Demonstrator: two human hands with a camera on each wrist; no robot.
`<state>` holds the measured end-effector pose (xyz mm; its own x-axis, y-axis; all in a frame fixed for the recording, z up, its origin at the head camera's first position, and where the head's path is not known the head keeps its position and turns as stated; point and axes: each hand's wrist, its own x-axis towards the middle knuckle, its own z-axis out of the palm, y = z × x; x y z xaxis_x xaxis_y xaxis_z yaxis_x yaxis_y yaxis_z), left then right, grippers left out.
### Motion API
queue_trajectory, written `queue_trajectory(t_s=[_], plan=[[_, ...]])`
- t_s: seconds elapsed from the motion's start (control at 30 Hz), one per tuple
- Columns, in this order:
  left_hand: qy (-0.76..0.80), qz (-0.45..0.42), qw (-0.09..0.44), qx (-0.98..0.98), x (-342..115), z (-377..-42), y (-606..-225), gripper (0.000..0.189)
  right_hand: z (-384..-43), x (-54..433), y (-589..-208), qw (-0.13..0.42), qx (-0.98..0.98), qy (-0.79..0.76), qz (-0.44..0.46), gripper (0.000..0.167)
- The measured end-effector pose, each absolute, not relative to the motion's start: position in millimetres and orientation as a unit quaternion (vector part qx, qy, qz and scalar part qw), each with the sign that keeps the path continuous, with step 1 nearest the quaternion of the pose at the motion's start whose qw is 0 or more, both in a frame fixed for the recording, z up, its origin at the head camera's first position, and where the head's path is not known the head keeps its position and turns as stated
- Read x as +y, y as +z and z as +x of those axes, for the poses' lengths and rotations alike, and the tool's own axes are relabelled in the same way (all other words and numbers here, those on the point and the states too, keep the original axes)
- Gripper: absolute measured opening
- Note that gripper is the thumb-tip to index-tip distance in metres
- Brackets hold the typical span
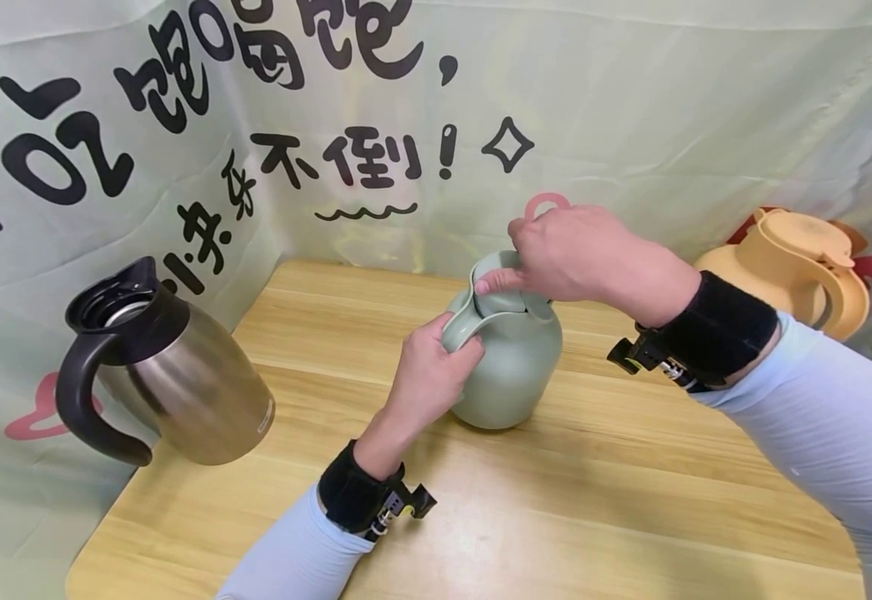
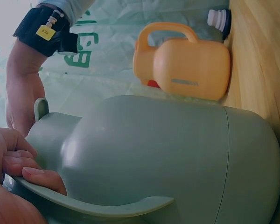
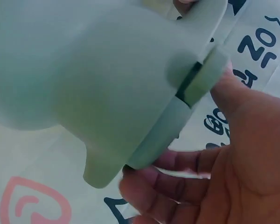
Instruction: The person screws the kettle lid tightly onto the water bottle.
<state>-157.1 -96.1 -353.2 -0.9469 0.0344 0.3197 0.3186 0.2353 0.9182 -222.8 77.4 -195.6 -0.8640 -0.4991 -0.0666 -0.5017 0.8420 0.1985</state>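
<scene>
Left hand point(image 1: 430, 371)—jug handle point(image 1: 463, 326), right hand point(image 1: 582, 254)—lid point(image 1: 501, 303)

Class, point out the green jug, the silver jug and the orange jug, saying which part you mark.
Green jug point(image 1: 509, 367), head view: the rounded body.
Silver jug point(image 1: 194, 383), head view: the shiny body.
Orange jug point(image 2: 193, 65), left wrist view: the body's side.

Pale blue sleeves point(image 1: 819, 425) meet black wristbands point(image 1: 732, 325), each with a black mount point(image 1: 423, 501) and silvery fitting point(image 1: 679, 374), the right bearing a yellow label point(image 2: 45, 31).
</scene>
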Motion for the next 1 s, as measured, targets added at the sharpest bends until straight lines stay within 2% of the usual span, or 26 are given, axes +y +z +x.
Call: queue_trajectory(t_s=[0.13, 0.3, 0.43, 0.63, 0.8, 0.93, 1.0], plan=[[-0.611, -0.115, 0.114, -0.775, -96, -157, -354, 0.019, -223, 80, -191, 0.037, 0.952, 0.077, -0.294, 0.072], [-0.613, -0.115, 0.116, -0.773, -96, -157, -354, 0.019, -224, 81, -186, 0.070, 0.947, 0.065, -0.307, 0.068], [-0.611, -0.114, 0.118, -0.775, -96, -157, -353, 0.019, -224, 80, -187, 0.065, 0.950, 0.060, -0.299, 0.071], [-0.609, -0.111, 0.112, -0.777, -96, -157, -352, 0.020, -222, 75, -195, 0.023, 0.957, 0.093, -0.273, 0.073], [-0.609, -0.113, 0.109, -0.777, -97, -157, -350, 0.019, -221, 73, -202, -0.001, 0.962, 0.112, -0.248, 0.080], [-0.609, -0.116, 0.109, -0.777, -97, -157, -351, 0.018, -223, 83, -204, -0.002, 0.959, 0.068, -0.276, 0.081], [-0.609, -0.116, 0.109, -0.777, -97, -157, -351, 0.018, -225, 89, -205, 0.012, 0.948, 0.023, -0.317, 0.072]])
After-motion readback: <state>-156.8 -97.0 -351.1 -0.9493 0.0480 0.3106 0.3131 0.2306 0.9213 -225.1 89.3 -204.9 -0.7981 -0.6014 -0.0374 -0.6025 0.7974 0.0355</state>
